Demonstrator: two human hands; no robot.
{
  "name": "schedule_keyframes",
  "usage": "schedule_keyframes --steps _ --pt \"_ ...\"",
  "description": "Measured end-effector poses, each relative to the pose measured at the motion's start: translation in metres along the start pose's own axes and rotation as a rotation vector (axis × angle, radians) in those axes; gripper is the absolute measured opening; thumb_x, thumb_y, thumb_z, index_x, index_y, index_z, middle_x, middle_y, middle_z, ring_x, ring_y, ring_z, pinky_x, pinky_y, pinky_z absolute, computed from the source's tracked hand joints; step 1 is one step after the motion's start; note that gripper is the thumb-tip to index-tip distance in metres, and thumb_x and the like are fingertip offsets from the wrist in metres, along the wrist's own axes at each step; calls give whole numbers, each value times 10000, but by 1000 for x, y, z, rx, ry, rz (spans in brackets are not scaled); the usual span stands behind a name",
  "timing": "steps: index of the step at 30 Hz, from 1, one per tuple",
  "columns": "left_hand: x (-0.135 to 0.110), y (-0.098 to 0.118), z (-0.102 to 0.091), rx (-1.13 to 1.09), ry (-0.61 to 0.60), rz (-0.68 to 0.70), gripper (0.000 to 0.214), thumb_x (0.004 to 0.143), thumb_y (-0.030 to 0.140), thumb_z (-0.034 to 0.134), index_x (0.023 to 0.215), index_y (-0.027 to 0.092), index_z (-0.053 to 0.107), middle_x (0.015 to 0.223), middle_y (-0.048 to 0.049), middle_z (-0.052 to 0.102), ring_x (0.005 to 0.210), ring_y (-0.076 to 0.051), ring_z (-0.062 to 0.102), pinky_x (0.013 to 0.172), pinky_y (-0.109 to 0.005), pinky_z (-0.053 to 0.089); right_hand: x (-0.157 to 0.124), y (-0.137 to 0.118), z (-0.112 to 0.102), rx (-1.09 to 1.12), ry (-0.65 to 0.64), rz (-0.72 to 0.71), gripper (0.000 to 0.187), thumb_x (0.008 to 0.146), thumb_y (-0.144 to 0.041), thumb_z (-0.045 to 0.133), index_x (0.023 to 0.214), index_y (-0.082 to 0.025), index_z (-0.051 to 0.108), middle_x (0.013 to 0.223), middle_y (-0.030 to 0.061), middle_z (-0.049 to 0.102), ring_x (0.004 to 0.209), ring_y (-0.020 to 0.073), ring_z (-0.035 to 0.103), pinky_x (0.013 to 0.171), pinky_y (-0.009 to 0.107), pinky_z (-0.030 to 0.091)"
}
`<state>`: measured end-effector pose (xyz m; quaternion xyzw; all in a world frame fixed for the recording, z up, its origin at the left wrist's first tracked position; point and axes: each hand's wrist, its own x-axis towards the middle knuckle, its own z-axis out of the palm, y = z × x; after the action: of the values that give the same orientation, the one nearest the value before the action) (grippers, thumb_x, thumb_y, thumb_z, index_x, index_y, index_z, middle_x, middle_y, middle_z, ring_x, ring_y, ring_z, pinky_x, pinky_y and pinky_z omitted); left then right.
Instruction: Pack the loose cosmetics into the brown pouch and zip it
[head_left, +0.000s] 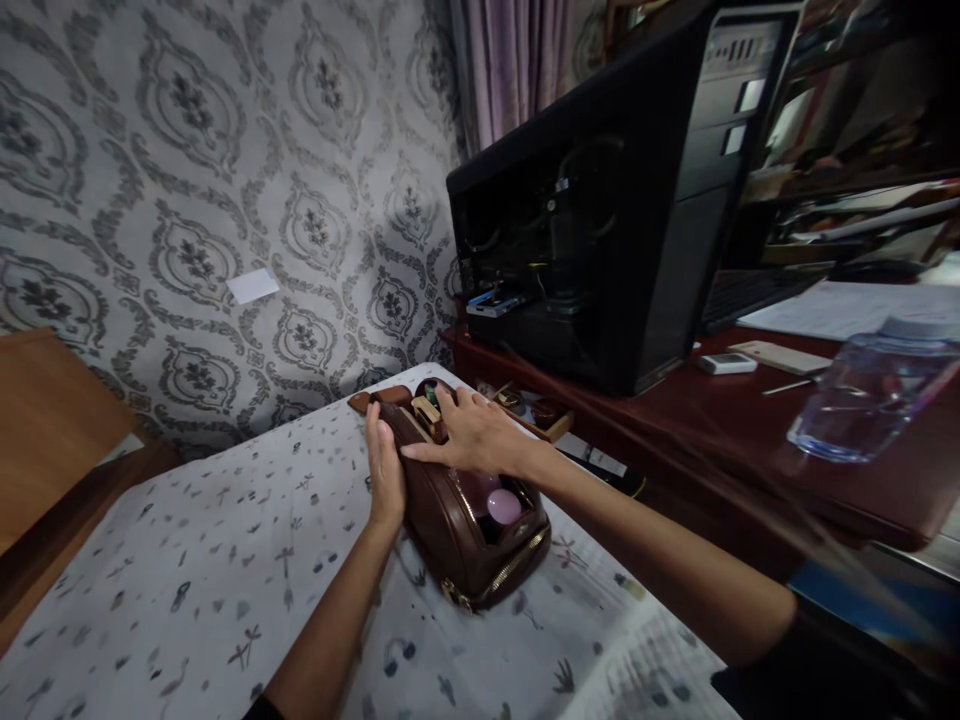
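A dark brown zippered bag (pixel 439 530), like a toiletry or makeup bag, lies on the patterned white bed sheet with its top open. My left hand (pixel 385 465) rests flat along the bag's left side, fingers straight. Over the opening reaches my right hand (pixel 476 430), thumb apart and fingertips among the contents at the far end; I see nothing clearly gripped. Inside, a round pink item (pixel 503 506) shows at the near end, and a gold-coloured item (pixel 427 415) sits by my right fingers. What lies under my right palm is hidden. Just beyond the bag is a brown leather-like piece (pixel 379 398).
On the dark red desk (pixel 757 420) at right stand a black computer case (pixel 600 230) and a clear plastic bottle (pixel 862 395). An open drawer (pixel 559 425) with small things juts beside the bed. A wooden board (pixel 60 420) rises at left.
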<state>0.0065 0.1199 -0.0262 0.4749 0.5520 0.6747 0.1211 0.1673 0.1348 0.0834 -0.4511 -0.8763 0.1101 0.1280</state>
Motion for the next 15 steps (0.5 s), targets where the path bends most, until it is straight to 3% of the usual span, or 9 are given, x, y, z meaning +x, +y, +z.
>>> schedule_keyframes --steps 4,8,12,15 --pt "0 -2 -3 -2 -9 1 662 1017 657 276 1512 233 392 1656 -106 335 1553 -211 285 1297 -403 199 -2 -5 2 -62 7 -31 958 843 -790 594 1542 -163 410 1428 295 475 1330 482 492 1073 590 382" --pt "12 -4 -15 44 -15 5 536 1023 596 358 1395 236 496 1547 -101 456 1492 -199 368 1272 -370 231 -2 -2 3 -60 6 -56 871 853 -786 584 1524 -243 466 1391 253 514 1308 462 505 1051 567 395" --pt "51 -14 -26 -9 10 -127 363 972 488 546 1221 226 575 1419 -89 557 1433 -216 429 1234 -363 285 -3 -1 2 -59 23 -64 871 849 -798 576 1523 -256 475 1386 248 519 1300 453 509 1047 562 396" --pt "87 -26 -26 -102 -36 -319 272 935 455 601 1012 197 643 1137 -84 700 1273 -261 580 1114 -387 440 -5 -2 1 -64 19 -60 868 856 -787 577 1524 -242 476 1375 255 524 1301 442 510 1058 556 392"
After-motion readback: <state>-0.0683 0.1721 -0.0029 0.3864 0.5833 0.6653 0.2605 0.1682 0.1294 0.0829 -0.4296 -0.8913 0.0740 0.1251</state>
